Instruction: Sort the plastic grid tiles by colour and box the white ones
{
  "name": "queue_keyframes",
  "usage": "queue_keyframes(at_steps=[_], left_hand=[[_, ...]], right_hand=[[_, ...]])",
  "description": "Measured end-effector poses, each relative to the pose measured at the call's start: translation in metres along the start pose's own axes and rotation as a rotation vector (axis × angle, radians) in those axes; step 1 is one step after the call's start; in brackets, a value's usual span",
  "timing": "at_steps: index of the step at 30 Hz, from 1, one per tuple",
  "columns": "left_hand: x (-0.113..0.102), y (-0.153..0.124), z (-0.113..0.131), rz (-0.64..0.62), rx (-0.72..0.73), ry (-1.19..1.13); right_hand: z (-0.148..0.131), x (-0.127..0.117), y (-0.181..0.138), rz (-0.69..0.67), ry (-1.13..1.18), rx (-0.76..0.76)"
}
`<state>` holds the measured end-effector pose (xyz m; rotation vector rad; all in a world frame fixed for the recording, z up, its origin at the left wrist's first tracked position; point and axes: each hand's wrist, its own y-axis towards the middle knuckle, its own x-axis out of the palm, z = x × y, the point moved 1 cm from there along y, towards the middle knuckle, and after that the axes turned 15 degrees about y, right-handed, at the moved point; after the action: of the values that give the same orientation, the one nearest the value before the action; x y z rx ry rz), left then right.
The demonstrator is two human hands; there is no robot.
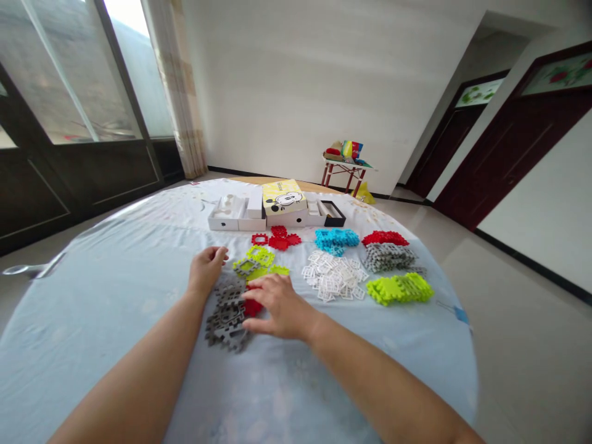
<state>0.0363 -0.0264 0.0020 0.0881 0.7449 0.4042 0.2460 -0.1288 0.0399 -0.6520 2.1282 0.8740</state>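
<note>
My left hand (207, 270) rests at the left edge of a mixed pile, its fingers loosely curved and a little apart, with no piece visible in them. Over the pile's right side, my right hand (282, 307) is spread, thumb and fingers apart above red and grey pieces. The grey notched plastic building pieces (227, 324) lie nearest me, between the hands. A red piece (252, 305) is partly hidden by my right fingers. Just beyond are lime-green pieces (261, 256) and a grey square frame (246, 266). What lies under my right palm is hidden.
Farther back are loose red pieces (280, 239) and open white boxes (226, 223) with a yellow cartoon lid (284, 196). To the right lie blue (337, 239), white (333, 276), red (385, 238), grey (389, 256) and lime-green (400, 288) piles on the cloth-covered round table (115, 296).
</note>
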Motion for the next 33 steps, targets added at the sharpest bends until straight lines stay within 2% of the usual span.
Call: queue_keyframes(at_steps=[5,8,11,21,24,27,29,33], left_hand=[[0.0,0.0,0.001,0.037,-0.037,-0.078],[0.001,0.003,-0.003,0.066,-0.068,-0.143],[0.004,0.006,-0.007,0.074,-0.078,-0.179],[0.0,0.001,-0.001,0.065,-0.083,-0.159],[-0.001,0.0,0.0,0.055,-0.075,-0.138],[0.0,0.001,-0.001,0.042,-0.051,-0.124],[0.0,0.001,-0.002,0.036,-0.04,-0.111],[-0.002,0.0,0.0,0.038,-0.021,-0.072]], right_hand=[[-0.023,0.027,0.012,-0.142,-0.052,-0.108],[-0.022,0.034,0.016,-0.205,-0.091,-0.113],[-0.012,0.034,0.019,-0.193,-0.124,-0.083],[0.047,0.011,0.02,0.018,-0.196,0.108],[0.057,-0.002,0.017,0.087,-0.169,0.138],[0.066,-0.021,0.015,0.176,-0.192,0.265],[0.073,-0.032,0.013,0.176,-0.229,0.38],[0.087,-0.038,0.009,0.063,-0.256,0.526]])
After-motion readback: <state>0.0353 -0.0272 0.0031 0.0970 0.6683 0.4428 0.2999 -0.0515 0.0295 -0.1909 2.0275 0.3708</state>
